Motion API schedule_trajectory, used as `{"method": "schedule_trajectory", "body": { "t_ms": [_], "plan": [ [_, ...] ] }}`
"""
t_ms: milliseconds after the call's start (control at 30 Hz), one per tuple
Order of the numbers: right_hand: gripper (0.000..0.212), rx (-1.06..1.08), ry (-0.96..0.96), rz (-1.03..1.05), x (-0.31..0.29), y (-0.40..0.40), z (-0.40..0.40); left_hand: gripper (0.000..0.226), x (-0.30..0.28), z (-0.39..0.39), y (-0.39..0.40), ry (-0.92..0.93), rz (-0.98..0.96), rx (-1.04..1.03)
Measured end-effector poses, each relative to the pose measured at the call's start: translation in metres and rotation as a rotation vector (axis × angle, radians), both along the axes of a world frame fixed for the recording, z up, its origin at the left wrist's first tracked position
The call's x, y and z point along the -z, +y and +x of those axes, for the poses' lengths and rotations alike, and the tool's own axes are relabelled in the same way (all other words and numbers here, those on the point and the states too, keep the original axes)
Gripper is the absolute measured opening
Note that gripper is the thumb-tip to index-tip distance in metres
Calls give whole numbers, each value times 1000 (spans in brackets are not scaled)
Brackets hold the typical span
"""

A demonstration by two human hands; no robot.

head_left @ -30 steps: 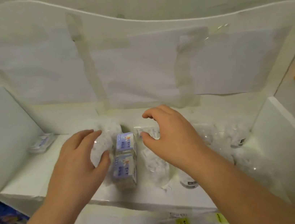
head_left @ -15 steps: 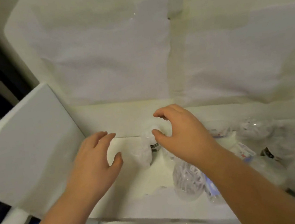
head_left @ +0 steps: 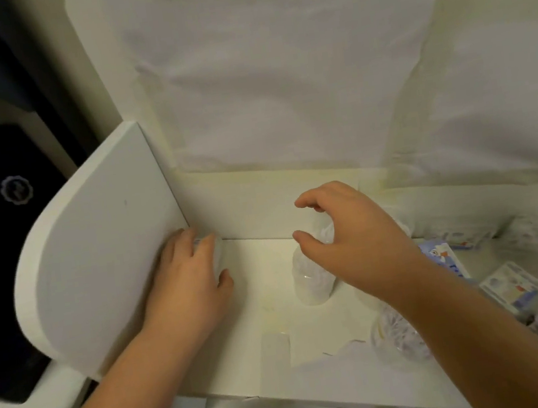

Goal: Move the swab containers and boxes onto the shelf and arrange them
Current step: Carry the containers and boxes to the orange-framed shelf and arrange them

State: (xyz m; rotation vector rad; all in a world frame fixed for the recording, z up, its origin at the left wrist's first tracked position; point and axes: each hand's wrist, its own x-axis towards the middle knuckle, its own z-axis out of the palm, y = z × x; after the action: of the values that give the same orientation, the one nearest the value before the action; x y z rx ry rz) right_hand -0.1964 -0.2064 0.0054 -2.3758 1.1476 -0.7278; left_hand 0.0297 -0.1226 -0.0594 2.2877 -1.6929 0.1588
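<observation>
Now left hand (head_left: pixel 187 281) moved into shelf (head_left: pixel 266 339) corner, gripping a container (head_left: pixel 217 249), right hand (head_left: pixel 351 237) still loosely curled, empty.

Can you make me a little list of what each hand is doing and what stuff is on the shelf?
left hand: holds a small clear container in the shelf's back left corner, against the side panel
right hand: fingers curled over a clear swab container, grip not certain
shelf: white
right side: blue and white boxes and more clear containers, jumbled
</observation>
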Motion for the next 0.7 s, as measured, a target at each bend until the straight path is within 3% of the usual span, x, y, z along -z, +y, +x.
{"method": "schedule_trajectory", "body": {
  "t_ms": [167,300,400,700],
  "plan": [
    [38,21,25,21,-4,-1,-3,65,12,-7,-15,-82,206,-52],
    [39,17,59,32,-4,1,-10,44,13,-4,-22,-135,184,-35],
    [40,3,137,51,-3,3,-16,36,14,-4,-22,-85,155,22],
    [62,-88,378,64,-8,6,-17,50,2,-17,-11,160,157,-9]
  ]
}}
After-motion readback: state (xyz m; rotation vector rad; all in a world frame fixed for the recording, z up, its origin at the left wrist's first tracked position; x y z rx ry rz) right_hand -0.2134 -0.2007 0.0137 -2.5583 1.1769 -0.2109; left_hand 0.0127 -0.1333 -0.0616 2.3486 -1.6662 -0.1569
